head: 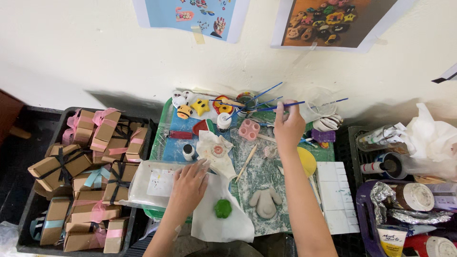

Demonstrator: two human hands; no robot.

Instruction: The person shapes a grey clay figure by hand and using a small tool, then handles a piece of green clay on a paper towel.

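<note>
Two hands at work: my right hand [288, 124] pinches a blue paintbrush [281, 107] at the far cup, my left hand [189, 183] lies spread on paper near the green clay piece [222, 208]. Painting comes next, needing a steady tip.

A green tray [166, 124] is set against the wall, wrapped in clear plastic and smeared with white. On it are laid a grey clay shape [265, 202], a white paper sheet [216, 216] with a green clay piece [223, 208], a pink mould [249, 129] and small paint pots [189, 152].
</note>
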